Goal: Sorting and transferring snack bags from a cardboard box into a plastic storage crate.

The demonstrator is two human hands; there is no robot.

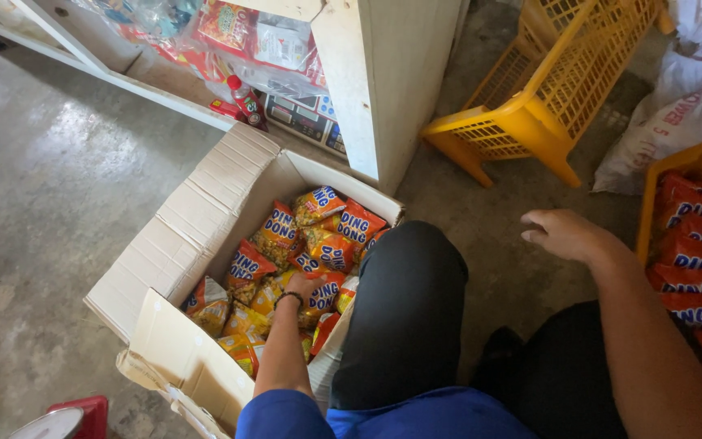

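Below, left hand (304, 286) fingers buried among orange-yellow snack packets (331, 244), grip unclear; right hand (562, 234) released.

Orange and yellow snack packets (318, 244), glossy, heaped loosely at mixed angles, inside an open cardboard box (197, 211) on the floor

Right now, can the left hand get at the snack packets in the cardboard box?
Probably yes. The left hand already rests on the snack packets inside the cardboard box, whose flaps are open, so nothing blocks it. The right hand hovers apart over the floor.
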